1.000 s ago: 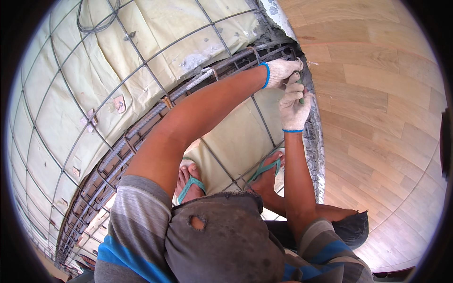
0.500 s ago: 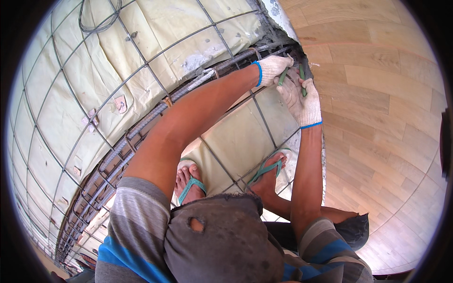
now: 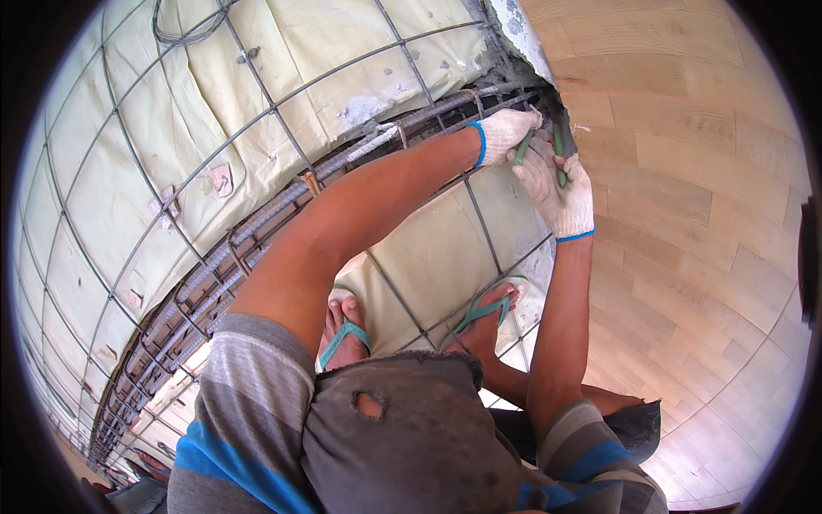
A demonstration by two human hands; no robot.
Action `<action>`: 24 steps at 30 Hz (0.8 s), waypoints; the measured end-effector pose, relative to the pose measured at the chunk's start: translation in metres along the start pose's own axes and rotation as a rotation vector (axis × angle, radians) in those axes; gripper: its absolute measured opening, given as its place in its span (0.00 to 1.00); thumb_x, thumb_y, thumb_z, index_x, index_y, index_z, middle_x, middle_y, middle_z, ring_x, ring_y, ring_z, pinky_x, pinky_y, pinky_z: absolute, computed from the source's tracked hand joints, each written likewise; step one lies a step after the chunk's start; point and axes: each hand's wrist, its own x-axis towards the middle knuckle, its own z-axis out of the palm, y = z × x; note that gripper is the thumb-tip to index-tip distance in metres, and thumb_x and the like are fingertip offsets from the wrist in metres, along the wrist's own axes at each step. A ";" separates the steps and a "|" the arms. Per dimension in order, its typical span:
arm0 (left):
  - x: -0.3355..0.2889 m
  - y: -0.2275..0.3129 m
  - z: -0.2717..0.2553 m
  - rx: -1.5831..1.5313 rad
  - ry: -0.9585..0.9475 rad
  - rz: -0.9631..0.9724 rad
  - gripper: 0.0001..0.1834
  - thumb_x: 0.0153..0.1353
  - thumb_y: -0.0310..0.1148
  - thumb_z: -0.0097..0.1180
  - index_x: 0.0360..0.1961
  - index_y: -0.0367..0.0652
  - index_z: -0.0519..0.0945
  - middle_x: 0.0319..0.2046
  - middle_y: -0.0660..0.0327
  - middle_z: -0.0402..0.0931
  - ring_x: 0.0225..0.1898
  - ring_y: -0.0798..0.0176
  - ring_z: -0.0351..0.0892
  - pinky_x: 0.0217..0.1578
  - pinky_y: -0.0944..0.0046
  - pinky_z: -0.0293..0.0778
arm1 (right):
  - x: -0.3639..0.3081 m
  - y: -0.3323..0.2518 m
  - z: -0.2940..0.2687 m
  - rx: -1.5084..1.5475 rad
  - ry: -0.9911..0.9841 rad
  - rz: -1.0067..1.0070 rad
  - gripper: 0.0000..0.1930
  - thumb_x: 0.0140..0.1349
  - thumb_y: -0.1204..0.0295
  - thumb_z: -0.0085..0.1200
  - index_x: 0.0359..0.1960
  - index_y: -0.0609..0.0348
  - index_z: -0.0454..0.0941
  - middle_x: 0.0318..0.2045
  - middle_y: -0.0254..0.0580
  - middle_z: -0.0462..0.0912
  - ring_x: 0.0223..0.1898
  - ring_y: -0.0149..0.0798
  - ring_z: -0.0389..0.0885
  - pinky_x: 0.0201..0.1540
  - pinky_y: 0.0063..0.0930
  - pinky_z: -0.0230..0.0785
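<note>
My right hand point(image 3: 556, 195), in a white knitted glove with a blue cuff, grips a pair of green-handled pliers point(image 3: 561, 163). The two handles stand apart, and the jaws are lost in the dark gap beyond. Close beside it, my left hand point(image 3: 509, 137), gloved alike, has its fingers closed near the other handle. Whatever those fingers pinch is too small or hidden to make out. Both hands work at the end of a rebar bundle point(image 3: 342, 158), where it runs into a broken concrete corner point(image 3: 505, 68).
Thin steel mesh point(image 3: 274, 110) covers cream sheeting point(image 3: 291, 43), with a coil of wire point(image 3: 184, 34) at the far left. Wood-look flooring point(image 3: 668, 171) lies on the right. My sandalled feet point(image 3: 345, 334) are among the mesh bars. Broken pieces point(image 3: 221, 180) sit on the sheeting.
The whole view has shifted slightly, so the hands appear a little further right and lower. Both hands stay at the same corner, with the pliers still in the right one.
</note>
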 end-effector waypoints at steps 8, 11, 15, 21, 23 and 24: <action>-0.021 0.015 0.007 -0.014 0.037 0.053 0.13 0.75 0.33 0.50 0.50 0.35 0.80 0.47 0.49 0.85 0.45 0.52 0.88 0.41 0.49 0.88 | 0.010 -0.002 -0.009 -0.040 -0.025 0.016 0.34 0.77 0.51 0.50 0.75 0.61 0.63 0.76 0.61 0.65 0.71 0.71 0.71 0.65 0.58 0.79; -0.024 0.018 0.008 -0.014 0.064 0.059 0.13 0.75 0.34 0.52 0.49 0.36 0.81 0.45 0.51 0.86 0.41 0.54 0.88 0.37 0.51 0.87 | 0.010 0.005 -0.002 -0.034 -0.005 -0.005 0.34 0.75 0.48 0.53 0.73 0.59 0.66 0.74 0.60 0.68 0.69 0.68 0.74 0.63 0.52 0.82; -0.033 0.027 0.018 0.154 0.109 0.060 0.13 0.74 0.37 0.54 0.45 0.38 0.83 0.37 0.54 0.86 0.30 0.59 0.84 0.27 0.56 0.81 | 0.009 0.013 0.004 0.236 -0.107 0.034 0.32 0.76 0.46 0.51 0.68 0.59 0.71 0.63 0.54 0.77 0.55 0.54 0.81 0.48 0.39 0.82; -0.015 0.025 0.009 0.056 0.017 -0.025 0.10 0.73 0.38 0.54 0.39 0.44 0.81 0.28 0.63 0.80 0.24 0.67 0.75 0.25 0.63 0.76 | 0.013 0.010 0.014 0.345 0.064 0.109 0.32 0.78 0.45 0.45 0.64 0.64 0.73 0.53 0.49 0.79 0.46 0.44 0.79 0.35 0.30 0.75; -0.010 0.026 0.005 0.000 0.012 -0.050 0.10 0.73 0.38 0.54 0.41 0.44 0.80 0.28 0.63 0.80 0.25 0.67 0.76 0.27 0.63 0.77 | 0.016 0.006 0.015 0.373 0.065 0.134 0.32 0.79 0.45 0.44 0.65 0.65 0.72 0.52 0.49 0.79 0.47 0.43 0.79 0.34 0.28 0.75; -0.017 0.030 0.011 -0.007 0.018 -0.061 0.10 0.73 0.38 0.54 0.42 0.44 0.80 0.29 0.62 0.80 0.26 0.67 0.76 0.28 0.63 0.78 | 0.015 0.006 0.018 0.405 0.084 0.119 0.32 0.79 0.46 0.44 0.65 0.65 0.72 0.51 0.49 0.79 0.47 0.43 0.80 0.34 0.28 0.76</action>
